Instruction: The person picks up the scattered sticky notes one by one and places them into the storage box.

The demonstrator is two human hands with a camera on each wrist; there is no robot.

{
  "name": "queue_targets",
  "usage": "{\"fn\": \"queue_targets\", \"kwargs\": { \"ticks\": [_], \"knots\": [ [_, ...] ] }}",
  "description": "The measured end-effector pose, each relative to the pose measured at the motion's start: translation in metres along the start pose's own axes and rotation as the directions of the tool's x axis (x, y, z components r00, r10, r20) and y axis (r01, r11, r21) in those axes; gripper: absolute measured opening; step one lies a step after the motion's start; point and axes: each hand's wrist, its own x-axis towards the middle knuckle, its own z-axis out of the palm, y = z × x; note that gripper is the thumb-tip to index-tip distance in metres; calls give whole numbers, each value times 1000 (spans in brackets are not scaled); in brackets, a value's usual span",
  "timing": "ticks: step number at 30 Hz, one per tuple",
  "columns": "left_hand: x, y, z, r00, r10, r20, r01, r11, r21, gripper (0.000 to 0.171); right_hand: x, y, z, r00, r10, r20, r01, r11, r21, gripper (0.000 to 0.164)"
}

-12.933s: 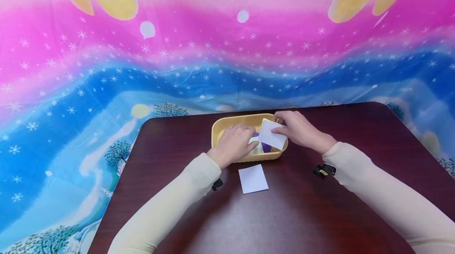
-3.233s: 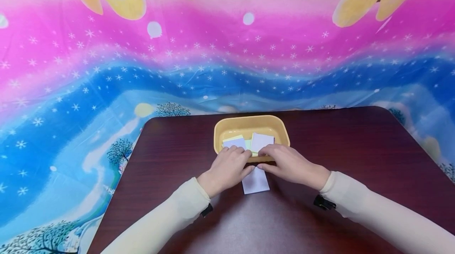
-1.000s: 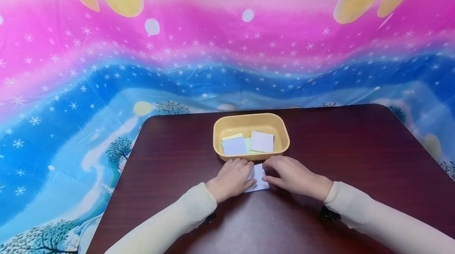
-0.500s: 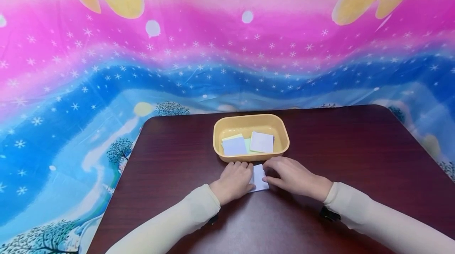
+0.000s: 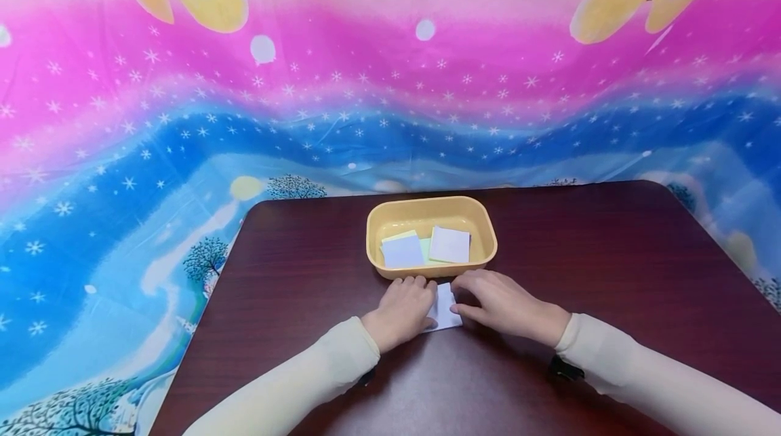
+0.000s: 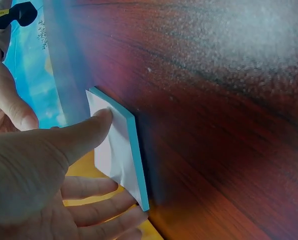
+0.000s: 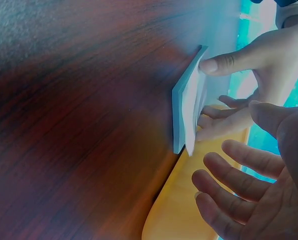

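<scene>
A square pad of paper notes (image 5: 447, 310), pale on top with a blue-green edge, lies on the table before the yellow tray. My left hand (image 5: 401, 310) grips it at the left: its thumb (image 6: 104, 117) presses the top sheet, its fingertips are at the pad's edge near the tray. The sheet (image 7: 190, 115) bows up from the pad in the right wrist view. On the pad's other side is my right hand (image 5: 506, 307), fingers loosely bent and apart, holding nothing; in the right wrist view its fingertips (image 7: 209, 160) stand off the pad.
The yellow tray (image 5: 370, 232) stands just behind the pad near the table's far edge. In it lie two pale square note pads (image 5: 450, 245) on a light green piece (image 5: 425, 249). A patterned cloth (image 5: 390, 70) hangs behind the dark table (image 5: 305, 246).
The pale square my right hand held over the tray is out of that hand. Both hands have come back from the tray to the pad; over the last half second they barely shift.
</scene>
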Motion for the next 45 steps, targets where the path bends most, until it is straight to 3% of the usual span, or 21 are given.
{"fn": "queue_targets", "kwargs": {
  "ticks": [10,19,32,45],
  "knots": [
    [-1,-1,-4,1000,-5,-3,4,996,-91,55,1,-1,-3,1000,-5,-9,5,1000,-19,24],
    [0,-2,-5,999,44,-27,-45,998,-53,50,2,-1,-4,999,-15,-31,15,1000,-19,24],
    [2,-3,-9,987,85,-137,-96,993,-76,22,3,0,-8,997,-35,-75,33,999,-37,20],
    [1,-5,-16,975,131,-180,-146,987,-73,15,4,2,-15,997,12,-77,-14,1000,-25,27]
  ]
}}
